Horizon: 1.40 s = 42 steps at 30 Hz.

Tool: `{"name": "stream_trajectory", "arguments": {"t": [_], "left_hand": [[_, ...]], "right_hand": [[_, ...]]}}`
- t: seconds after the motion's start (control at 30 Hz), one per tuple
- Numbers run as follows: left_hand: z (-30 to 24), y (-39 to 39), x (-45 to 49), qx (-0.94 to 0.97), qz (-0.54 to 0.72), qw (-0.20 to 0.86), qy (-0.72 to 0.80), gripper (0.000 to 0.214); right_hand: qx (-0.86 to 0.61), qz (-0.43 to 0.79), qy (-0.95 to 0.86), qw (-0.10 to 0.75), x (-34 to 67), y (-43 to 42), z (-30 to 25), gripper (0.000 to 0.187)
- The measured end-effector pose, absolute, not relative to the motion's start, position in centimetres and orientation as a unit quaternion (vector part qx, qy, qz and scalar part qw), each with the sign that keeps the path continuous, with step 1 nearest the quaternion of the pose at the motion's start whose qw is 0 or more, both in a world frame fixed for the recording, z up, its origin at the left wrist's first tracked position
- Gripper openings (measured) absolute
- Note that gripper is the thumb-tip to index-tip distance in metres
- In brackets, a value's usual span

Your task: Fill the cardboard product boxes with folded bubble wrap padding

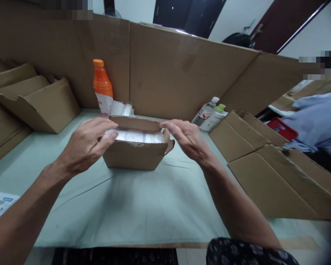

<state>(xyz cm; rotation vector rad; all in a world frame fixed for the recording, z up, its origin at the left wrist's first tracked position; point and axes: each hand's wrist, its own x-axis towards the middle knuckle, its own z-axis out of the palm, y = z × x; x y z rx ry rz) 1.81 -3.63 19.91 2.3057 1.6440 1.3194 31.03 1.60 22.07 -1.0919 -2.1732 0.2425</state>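
Observation:
A small brown cardboard box stands upright on the pale green cloth, its top open. Bubble wrap fills it up to the rim, covering whatever lies inside. At the box's left upper corner, my left hand is closed, thumb and fingers pinching the edge beside the bubble wrap. The fingertips of my right hand pinch the right end of the raised back flap. A small side flap sticks out at the right, below my right hand.
An orange-capped bottle, a clear bottle and a green-capped white bottle stand along the cardboard wall. Cardboard bins flank both sides. A printed sheet lies front left. Another person's sleeve shows at right.

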Motion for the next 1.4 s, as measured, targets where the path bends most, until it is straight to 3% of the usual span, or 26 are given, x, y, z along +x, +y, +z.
{"name": "stream_trajectory", "arguments": {"t": [0.07, 0.13, 0.3, 0.47, 0.8, 1.13, 1.4], "left_hand": [[18.3, -5.3, 0.8, 0.677, 0.478, -0.033, 0.559, 0.035], [15.8, -6.5, -0.1, 0.58, 0.524, -0.026, 0.623, 0.035], [9.3, -6.2, 0.0, 0.488, 0.56, 0.199, 0.639, 0.063], [8.6, -4.2, 3.0, 0.446, 0.574, 0.297, 0.619, 0.058], [8.6, -8.2, 4.9, 0.464, 0.575, 0.283, 0.611, 0.045], [7.6, -13.8, -5.6, 0.253, 0.638, 0.12, 0.718, 0.055], [5.7, -13.9, -8.0, 0.248, 0.675, 0.015, 0.694, 0.073]], "right_hand": [[-0.444, 0.078, -0.77, 0.451, 33.2, 0.0, 20.2, 0.031], [-0.477, 0.096, -0.719, 0.497, 34.9, -1.4, 17.5, 0.022], [-0.51, 0.243, -0.708, 0.423, 33.9, -1.9, 11.1, 0.039], [-0.529, 0.297, -0.686, 0.402, 30.4, -0.2, 9.3, 0.044], [-0.574, 0.242, -0.662, 0.417, 33.0, -3.0, 9.7, 0.038], [-0.374, 0.349, -0.797, 0.321, 15.0, 2.5, 9.9, 0.047], [-0.349, 0.366, -0.825, 0.253, 4.3, 5.3, 8.7, 0.061]]}}
